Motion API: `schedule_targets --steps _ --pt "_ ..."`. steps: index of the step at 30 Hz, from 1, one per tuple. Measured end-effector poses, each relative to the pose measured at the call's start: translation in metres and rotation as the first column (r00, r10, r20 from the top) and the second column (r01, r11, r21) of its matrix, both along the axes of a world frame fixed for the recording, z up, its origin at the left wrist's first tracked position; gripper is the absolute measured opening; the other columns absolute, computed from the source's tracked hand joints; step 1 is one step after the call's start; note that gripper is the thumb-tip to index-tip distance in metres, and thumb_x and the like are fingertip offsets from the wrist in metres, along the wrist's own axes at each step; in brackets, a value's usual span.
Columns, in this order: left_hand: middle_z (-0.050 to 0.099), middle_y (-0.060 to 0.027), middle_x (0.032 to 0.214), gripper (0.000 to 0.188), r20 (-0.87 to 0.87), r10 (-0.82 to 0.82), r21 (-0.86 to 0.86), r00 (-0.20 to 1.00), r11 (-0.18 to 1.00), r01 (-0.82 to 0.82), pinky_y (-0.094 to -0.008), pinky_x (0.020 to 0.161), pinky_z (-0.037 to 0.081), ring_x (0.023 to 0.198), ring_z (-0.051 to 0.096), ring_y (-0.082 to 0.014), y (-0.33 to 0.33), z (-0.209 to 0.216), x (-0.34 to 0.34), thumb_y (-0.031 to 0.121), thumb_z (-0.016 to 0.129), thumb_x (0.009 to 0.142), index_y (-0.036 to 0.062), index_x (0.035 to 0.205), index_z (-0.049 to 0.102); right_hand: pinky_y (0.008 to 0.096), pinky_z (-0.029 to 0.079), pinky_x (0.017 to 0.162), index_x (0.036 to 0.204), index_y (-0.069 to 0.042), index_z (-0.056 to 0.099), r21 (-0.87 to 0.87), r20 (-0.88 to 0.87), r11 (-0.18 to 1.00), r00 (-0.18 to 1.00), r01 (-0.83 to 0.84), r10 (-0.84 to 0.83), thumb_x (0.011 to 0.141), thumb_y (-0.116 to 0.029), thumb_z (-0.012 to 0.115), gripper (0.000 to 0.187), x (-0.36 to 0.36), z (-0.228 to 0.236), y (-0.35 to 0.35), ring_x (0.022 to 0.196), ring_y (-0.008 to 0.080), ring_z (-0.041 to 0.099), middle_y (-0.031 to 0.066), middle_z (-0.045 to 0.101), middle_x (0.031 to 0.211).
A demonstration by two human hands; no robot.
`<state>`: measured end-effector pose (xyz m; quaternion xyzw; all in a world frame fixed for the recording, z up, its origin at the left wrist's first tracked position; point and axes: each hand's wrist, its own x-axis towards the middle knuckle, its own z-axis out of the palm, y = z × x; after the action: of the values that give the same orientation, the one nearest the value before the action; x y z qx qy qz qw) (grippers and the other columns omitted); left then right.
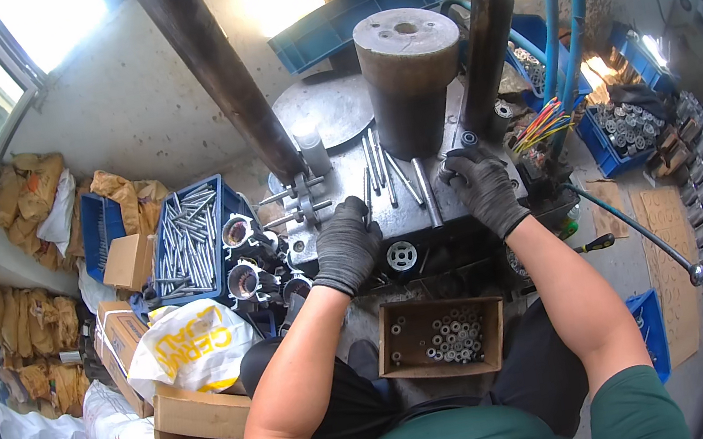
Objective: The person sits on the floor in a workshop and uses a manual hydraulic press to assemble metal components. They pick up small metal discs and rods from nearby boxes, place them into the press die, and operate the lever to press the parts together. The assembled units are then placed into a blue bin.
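A metal rod (365, 184) is pinched in the left hand (347, 246), at the left of the metal table (343, 177). The right hand (486, 189) is curled near a small ring (469, 138); whether anything is gripped cannot be told. Rod handling seems in hand, with steady placing called for.

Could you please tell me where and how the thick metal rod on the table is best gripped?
Probably around the near end of the thick metal rod, coming from the right and above: it lies lengthwise toward the person, with thinner rods to its left and the right hand on its right.
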<state>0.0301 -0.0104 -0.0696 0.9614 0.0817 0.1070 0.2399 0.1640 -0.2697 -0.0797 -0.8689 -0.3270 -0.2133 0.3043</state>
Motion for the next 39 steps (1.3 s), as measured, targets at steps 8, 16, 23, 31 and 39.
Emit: schedule_targets --steps 8,16,23,31,39 --pt "0.074 -0.015 0.088 0.045 -0.196 0.058 -0.933 0.979 0.295 -0.204 -0.0366 0.061 0.059 0.075 0.073 -0.0237 0.016 -0.004 -0.01 0.022 0.067 0.1 0.0005 0.139 0.059 0.0408 0.057 0.09 0.105 -0.008 0.075 0.228 -0.097 0.973 0.994 -0.018 0.042 0.086 -0.003 0.077 0.019 -0.021 0.012 0.007 0.101 0.0332 0.071 0.0123 0.075 0.101" --pt "0.065 -0.0222 0.114 0.054 -0.101 -0.252 0.042 0.963 0.966 0.257 -0.0478 0.089 0.059 0.102 0.071 -0.0398 -0.026 0.012 -0.014 0.038 0.076 0.096 0.023 0.146 0.062 0.0437 0.059 0.091 0.115 -0.005 0.071 0.25 0.027 0.944 0.977 -0.213 0.213 0.084 0.003 0.076 0.032 -0.06 0.026 0.012 0.103 0.0355 0.072 0.0159 0.073 0.109" --pt "0.065 -0.0232 0.116 0.045 -0.231 -0.183 0.023 0.955 0.981 0.194 -0.0507 0.092 0.059 0.104 0.072 -0.0415 -0.032 0.032 -0.018 0.039 0.079 0.091 0.0077 0.121 0.07 0.0359 0.061 0.087 0.119 -0.003 0.071 0.356 -0.173 0.925 0.964 -0.13 0.202 0.093 0.003 0.072 0.026 -0.075 0.028 0.004 0.102 0.026 0.075 0.014 0.074 0.115" --pt "0.069 -0.0196 0.093 0.034 -0.134 0.013 -0.749 0.991 0.653 -0.11 -0.04 0.074 0.061 0.082 0.074 -0.0295 -0.019 0.007 -0.018 0.009 0.069 0.093 0.0011 0.124 0.056 0.0383 0.064 0.093 0.133 0.003 0.061 0.733 -0.632 0.633 0.595 0.25 0.496 0.104 -0.007 0.063 0.03 -0.087 0.042 -0.01 0.109 0.027 0.075 0.0133 0.071 0.119" --pt "0.068 -0.0165 0.127 0.07 0.06 -0.29 -0.997 0.955 -0.071 0.041 -0.0323 0.079 0.066 0.107 0.075 -0.0237 -0.049 0.029 -0.057 0.021 0.081 0.097 0.0021 0.154 0.046 0.044 0.063 0.099 0.148 0.006 0.047 0.761 -0.643 0.482 0.413 0.433 0.645 0.105 -0.007 0.058 0.046 -0.093 0.04 -0.02 0.118 0.0344 0.072 0.016 0.067 0.126"
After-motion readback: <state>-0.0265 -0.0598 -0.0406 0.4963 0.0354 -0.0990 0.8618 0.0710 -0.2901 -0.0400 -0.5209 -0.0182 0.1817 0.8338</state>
